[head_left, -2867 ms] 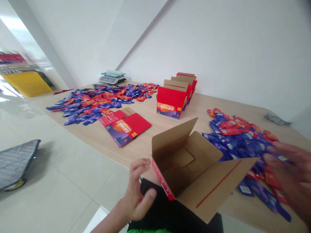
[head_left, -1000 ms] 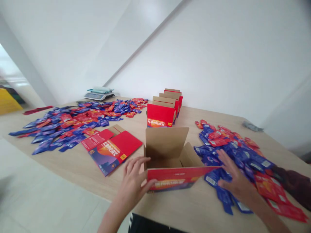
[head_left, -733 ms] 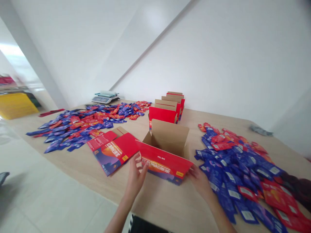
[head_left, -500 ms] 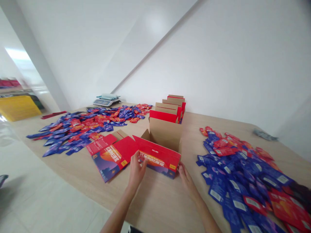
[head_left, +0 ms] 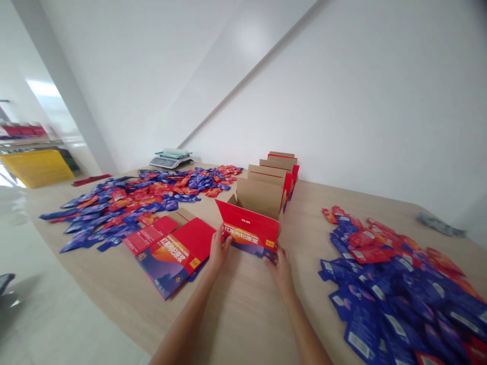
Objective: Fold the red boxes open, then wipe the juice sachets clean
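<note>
An open carton [head_left: 249, 234], red and purple outside and brown inside, stands on the table with its lid flaps up. My left hand [head_left: 219, 248] grips its lower left corner, thumb on the front face. At the lower right corner, my right hand [head_left: 279, 261] holds it with curled fingers. Directly behind stand several more open cartons [head_left: 266, 174] in a row. Left of my left hand lies a flattened carton [head_left: 171, 256] with the same print.
Blue and red sachets [head_left: 125, 197] are heaped on the left of the table, and another sachet pile [head_left: 395, 284] covers the right. A weighing scale [head_left: 170, 159] sits at the back left. A grey crumpled item [head_left: 441, 224] lies far right. Beyond is a yellow crate [head_left: 38, 167].
Both hands have pushed the carton away from me, close up against the row of cartons behind it. The camera view has shifted slightly.
</note>
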Demonstrator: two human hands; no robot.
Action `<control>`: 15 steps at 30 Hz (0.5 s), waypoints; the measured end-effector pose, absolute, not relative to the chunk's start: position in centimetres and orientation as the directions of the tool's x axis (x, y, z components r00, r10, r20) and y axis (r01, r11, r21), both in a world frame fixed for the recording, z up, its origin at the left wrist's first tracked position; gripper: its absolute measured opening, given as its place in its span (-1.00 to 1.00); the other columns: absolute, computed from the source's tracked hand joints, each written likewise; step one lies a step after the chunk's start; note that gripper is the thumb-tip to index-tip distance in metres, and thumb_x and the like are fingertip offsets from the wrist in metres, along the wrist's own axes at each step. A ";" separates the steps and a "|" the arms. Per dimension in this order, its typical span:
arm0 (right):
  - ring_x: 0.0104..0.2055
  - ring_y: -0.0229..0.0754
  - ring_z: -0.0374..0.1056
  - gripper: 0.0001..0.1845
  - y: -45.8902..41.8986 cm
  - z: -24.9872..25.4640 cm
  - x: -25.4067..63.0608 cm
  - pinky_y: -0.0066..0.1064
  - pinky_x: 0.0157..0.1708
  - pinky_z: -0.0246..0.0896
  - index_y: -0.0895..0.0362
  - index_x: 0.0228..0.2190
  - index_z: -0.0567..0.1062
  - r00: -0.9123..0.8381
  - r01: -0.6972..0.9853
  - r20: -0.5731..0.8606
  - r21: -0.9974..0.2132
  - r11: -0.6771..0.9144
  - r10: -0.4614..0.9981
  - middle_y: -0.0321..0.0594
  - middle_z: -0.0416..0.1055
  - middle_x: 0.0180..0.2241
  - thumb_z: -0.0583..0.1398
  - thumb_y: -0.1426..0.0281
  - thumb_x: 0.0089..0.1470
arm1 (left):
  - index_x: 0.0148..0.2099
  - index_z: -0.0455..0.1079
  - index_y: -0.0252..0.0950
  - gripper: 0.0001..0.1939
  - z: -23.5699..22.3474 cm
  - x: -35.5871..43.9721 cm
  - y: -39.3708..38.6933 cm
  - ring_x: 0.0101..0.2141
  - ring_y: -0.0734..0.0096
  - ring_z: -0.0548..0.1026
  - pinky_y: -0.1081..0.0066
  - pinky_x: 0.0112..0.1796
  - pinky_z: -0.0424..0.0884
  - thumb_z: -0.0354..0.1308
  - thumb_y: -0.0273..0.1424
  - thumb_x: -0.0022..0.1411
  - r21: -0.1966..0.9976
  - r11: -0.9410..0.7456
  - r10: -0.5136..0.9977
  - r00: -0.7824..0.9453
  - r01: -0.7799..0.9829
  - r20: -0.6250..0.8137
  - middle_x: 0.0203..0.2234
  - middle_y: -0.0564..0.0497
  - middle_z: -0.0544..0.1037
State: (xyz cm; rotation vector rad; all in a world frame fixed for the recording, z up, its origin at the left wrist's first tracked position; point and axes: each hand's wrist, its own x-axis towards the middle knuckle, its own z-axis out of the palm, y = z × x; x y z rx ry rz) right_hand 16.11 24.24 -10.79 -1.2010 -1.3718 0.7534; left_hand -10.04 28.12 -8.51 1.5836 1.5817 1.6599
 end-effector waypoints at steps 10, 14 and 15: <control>0.11 0.09 0.48 -0.27 29.3 -11.5 15.9 -0.06 0.11 0.43 0.12 0.27 0.25 0.176 0.264 0.362 -0.913 0.310 0.915 0.10 0.42 0.17 0.23 0.06 0.19 | 0.47 0.07 -0.21 -0.36 -10.0 -9.2 34.3 0.20 0.06 0.40 0.20 -0.02 0.53 0.06 -0.34 0.42 0.872 -0.360 0.847 -0.276 0.330 0.454 0.28 -0.25 0.34; 0.07 0.09 0.51 -0.38 31.7 -11.9 15.5 -0.04 0.10 0.43 0.13 0.15 0.31 0.227 0.291 0.380 -0.905 0.310 0.897 0.13 0.49 0.09 0.20 0.05 0.19 | 0.48 0.00 -0.23 -0.34 -10.6 -8.5 36.5 0.32 0.00 0.29 0.16 0.09 0.47 0.08 -0.38 0.42 0.869 -0.404 0.843 -0.252 0.286 0.475 0.37 -0.27 0.24; 0.05 0.10 0.52 -0.40 32.4 -11.9 15.4 -0.03 0.08 0.44 0.13 0.12 0.32 0.238 0.297 0.384 -0.903 0.309 0.892 0.13 0.50 0.06 0.19 0.04 0.19 | 0.48 0.00 -0.23 -0.34 -10.8 -8.3 37.1 0.33 0.00 0.27 0.15 0.12 0.45 0.08 -0.38 0.42 0.869 -0.413 0.842 -0.248 0.275 0.479 0.37 -0.27 0.25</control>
